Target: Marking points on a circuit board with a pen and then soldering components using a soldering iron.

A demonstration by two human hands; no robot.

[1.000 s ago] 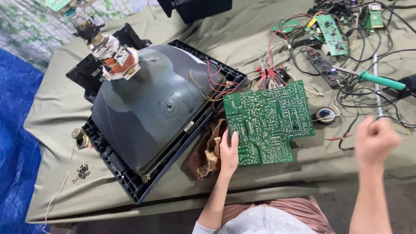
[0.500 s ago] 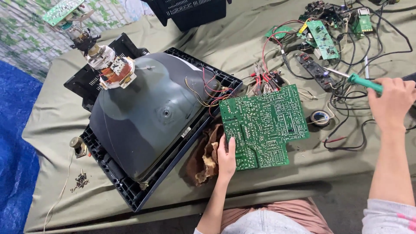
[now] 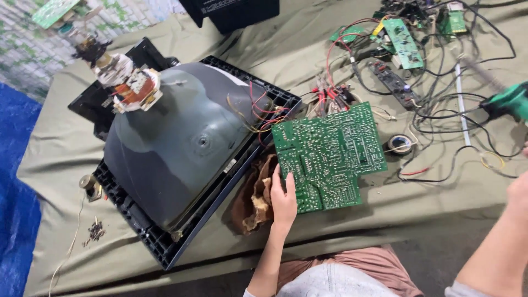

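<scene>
My left hand [image 3: 283, 201] rests on the near left edge of a large green circuit board [image 3: 330, 154], which lies solder side up on the olive cloth. Red and yellow wires [image 3: 258, 113] run from the board to a grey picture tube [image 3: 176, 148] lying face down in its black frame [image 3: 137, 231]. My right hand [image 3: 520, 190] is at the right edge, partly out of view. Above it, a green-handled soldering tool [image 3: 509, 102] is lifted and blurred, apparently in its grip.
A crumpled brown rag [image 3: 253, 198] lies beside my left hand. A tape roll [image 3: 400, 144], tangled cables [image 3: 451, 115] and small green boards [image 3: 404, 36] lie at the back right. Loose screws [image 3: 96, 231] sit near the left, and a black box [image 3: 236, 11] stands at the back.
My right hand went out to the green-handled tool on the table, and the tool has now come up and moved right. My left hand stayed on the board.
</scene>
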